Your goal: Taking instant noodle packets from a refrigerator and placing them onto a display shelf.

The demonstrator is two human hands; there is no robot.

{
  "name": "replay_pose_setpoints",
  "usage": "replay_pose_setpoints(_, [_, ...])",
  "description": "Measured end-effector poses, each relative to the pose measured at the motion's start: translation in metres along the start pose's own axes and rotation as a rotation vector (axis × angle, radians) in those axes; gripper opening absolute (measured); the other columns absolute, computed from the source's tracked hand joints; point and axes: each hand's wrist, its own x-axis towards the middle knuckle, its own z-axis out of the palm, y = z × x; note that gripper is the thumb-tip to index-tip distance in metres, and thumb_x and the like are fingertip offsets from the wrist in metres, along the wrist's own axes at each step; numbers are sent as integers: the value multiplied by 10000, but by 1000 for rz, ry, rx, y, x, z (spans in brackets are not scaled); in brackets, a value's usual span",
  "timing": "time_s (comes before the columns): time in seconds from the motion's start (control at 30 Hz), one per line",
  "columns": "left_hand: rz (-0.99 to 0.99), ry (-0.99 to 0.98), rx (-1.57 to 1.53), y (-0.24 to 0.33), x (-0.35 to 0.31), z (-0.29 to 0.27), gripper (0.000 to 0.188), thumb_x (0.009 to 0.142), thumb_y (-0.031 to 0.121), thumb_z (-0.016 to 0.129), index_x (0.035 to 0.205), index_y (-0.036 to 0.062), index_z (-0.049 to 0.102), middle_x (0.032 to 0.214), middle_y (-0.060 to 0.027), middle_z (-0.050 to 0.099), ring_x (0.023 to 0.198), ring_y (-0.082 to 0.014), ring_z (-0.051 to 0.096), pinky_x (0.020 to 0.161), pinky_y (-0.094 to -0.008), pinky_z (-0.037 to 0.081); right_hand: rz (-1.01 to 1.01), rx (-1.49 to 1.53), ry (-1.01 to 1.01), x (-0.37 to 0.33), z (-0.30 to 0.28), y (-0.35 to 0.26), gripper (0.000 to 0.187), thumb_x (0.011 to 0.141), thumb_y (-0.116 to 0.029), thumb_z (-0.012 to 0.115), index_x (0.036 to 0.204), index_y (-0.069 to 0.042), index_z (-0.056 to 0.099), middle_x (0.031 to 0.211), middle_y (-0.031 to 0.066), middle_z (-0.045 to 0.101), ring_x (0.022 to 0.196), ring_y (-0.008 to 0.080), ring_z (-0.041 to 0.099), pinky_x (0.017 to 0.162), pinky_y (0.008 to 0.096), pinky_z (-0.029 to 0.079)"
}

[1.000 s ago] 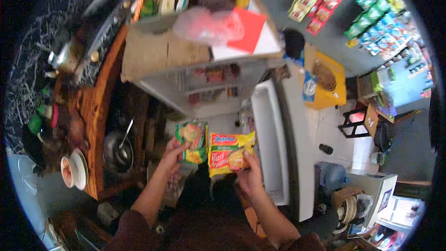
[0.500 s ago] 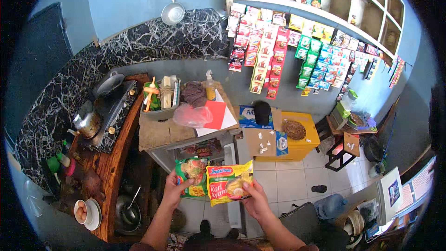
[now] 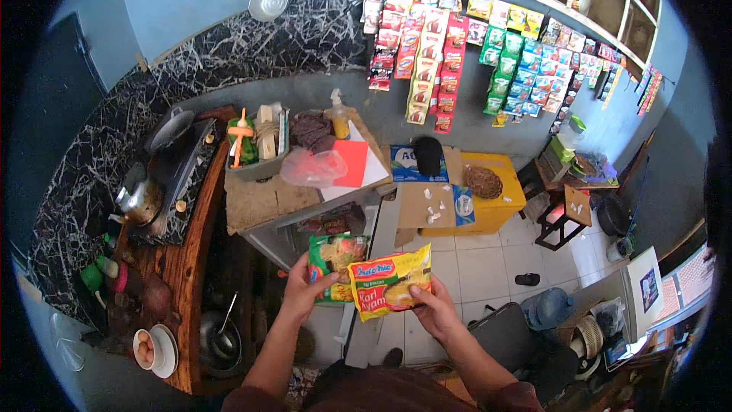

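Rn both hands are holding up a soft food pack each, out in front of the body, printed sides facing up to the wearer. L hand (image 3: 303,294) is pinching the green pack (image 3: 328,255) near its lower left edge, thumb on the front, fingers mostly going out of sight behind. R hand (image 3: 436,311) is gripping the yellow pack (image 3: 381,282) by its right side, thumb pressing on the front; can't tell how the fingers are set underneath. Neither hand is gaping; both are closing only about as far as the pack thickness allows. Yellow pack is overlapping the green one's lower right part, so they're sitting b/w the hands, tilted a bit. Step in hand looks like a side-by-side hold, nothing being opened. From this grip, any move is prob. calling for a light but firm pinch on each, esp. w/ the overlap, as one pack could be dragging the other. Just beyond the hands a fridge (image 3: 273,243) is standing, its inside partly showing, w/ a clear pinkish bag (image 3: 313,168) lying on top. Off to L hand's left, a pan (image 3: 221,343) is sitting low, eggs (image 3: 143,349) are resting in a bowl farther out; beyond R hand, a yellow box (image 3: 496,217) is standing on the floor.
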Motion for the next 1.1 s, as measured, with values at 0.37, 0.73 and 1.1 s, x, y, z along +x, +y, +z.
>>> replay_pose_setpoints(0.37, [-10,-32,-66,17,13,-39,460,822,60,765,1240,29,574,1081,-20,664,940,-92,620,827,-255,495,63,-64,-6,36,34,5,405,909,-103,667,1270,2,519,1191,99,643,1092,198,635,953,355,512])
replay_pose_setpoints(0.73, [-115,-184,-8,-28,58,-6,523,794,-72,656,1293,26,533,1088,-22,646,961,-98,606,842,-262,488,-82,-75,215,33,21,19,477,880,-128,695,1301,8,516,1194,95,639,1104,187,609,982,349,464])
replay_pose_setpoints(1.1, [-172,-377,124,-70,140,150,472,825,48,724,1255,75,532,1016,27,644,820,-44,575,587,-182,413,-206,12,496,20,-94,-71,444,894,-191,678,1253,14,513,1187,110,629,1103,208,607,982,366,450])
